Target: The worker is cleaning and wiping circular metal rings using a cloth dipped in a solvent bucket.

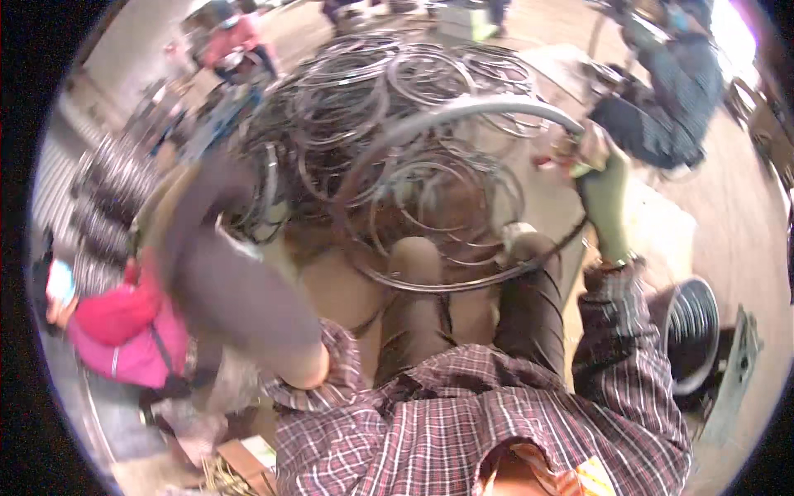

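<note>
A large grey metal hoop point(480, 107), like a bare wheel rim, is held up in front of me above my knees. My right hand point(592, 150), in a light glove, is closed around its upper right side. A small red thing shows beside those fingers, too blurred to name. Off to the left, away from the hoop, my left hand point(217, 178) is smeared by motion. Dark grey cloth covers that forearm, and its fingers cannot be made out.
A big heap of metal hoops point(343, 99) lies ahead on the floor. Stacked hoops point(107, 198) stand at the left. Close by on the left is a person in pink point(124, 335); another person point(662, 99) sits at the far right. A round drum-like stack point(693, 335) stands near my right elbow.
</note>
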Demonstrator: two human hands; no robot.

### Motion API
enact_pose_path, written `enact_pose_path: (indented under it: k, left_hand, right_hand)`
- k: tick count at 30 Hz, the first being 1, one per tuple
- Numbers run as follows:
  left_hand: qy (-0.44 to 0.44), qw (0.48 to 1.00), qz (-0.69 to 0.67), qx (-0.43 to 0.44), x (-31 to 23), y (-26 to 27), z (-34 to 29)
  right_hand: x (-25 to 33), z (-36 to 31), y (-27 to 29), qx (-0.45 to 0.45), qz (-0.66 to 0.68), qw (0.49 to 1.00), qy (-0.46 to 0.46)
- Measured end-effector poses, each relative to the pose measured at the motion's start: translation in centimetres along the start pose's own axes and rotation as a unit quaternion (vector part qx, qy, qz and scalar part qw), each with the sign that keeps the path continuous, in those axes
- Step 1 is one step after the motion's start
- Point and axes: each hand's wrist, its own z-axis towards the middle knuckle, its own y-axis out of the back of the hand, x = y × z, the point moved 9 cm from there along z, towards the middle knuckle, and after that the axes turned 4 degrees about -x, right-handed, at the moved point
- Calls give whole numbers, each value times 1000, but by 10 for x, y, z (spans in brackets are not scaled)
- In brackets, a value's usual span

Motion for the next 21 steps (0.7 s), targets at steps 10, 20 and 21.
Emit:
enact_pose_path:
  k: [10,20,21]
  left_hand:
    - [319,712,-547,304,-46,-166,-105]
    - [112,816,-538,180,-58,-122,-64]
    - [129,814,-524,217,-58,-131,-70]
  right_hand:
    - [9,8,3,19,100,995,16]
    - [191,-5,-71,126,-179,903,369]
    - [178,5,-62,113,-198,915,332]
